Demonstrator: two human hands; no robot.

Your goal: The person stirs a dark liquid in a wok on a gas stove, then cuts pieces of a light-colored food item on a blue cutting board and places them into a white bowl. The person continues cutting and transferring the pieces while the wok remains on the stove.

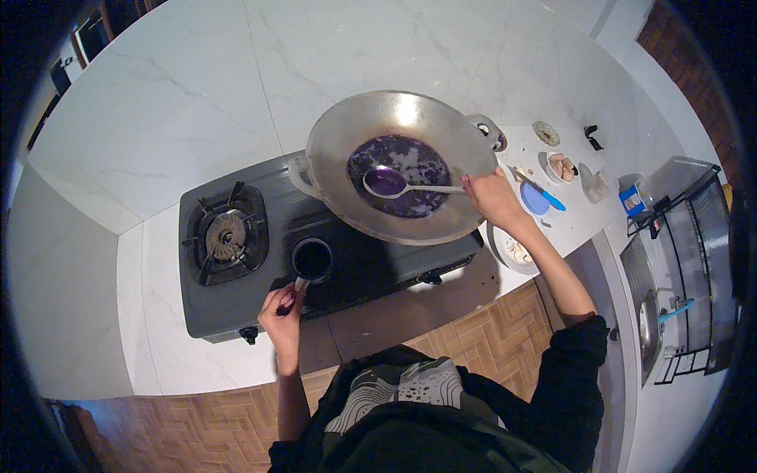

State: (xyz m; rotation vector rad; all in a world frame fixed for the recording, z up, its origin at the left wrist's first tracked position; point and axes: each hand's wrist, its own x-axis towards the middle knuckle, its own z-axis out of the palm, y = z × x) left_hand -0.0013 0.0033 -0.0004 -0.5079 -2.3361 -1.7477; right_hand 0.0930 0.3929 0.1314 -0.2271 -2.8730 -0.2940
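A large metal wok [331, 134] sits on the right side of a black two-burner stove [213, 303], with dark purple liquid [410, 154] and pale foam in its bottom. My right hand [495, 201] is closed on the handle of a metal ladle [386, 182], reaching over the wok's right rim. Purple liquid fills the ladle's bowl, low over the pool. My left hand [281, 311] grips the short handle of a small round dark cup [312, 258] held over the stove's front middle. What the cup contains is too dark to make out.
The stove's left burner [227, 235] is bare. To the right on the white counter are a blue-handled knife [548, 197], a blue lid [534, 199], a bowl of pale pieces [561, 168] and a white bowl [516, 251]. Farther right stands a dish rack [694, 229].
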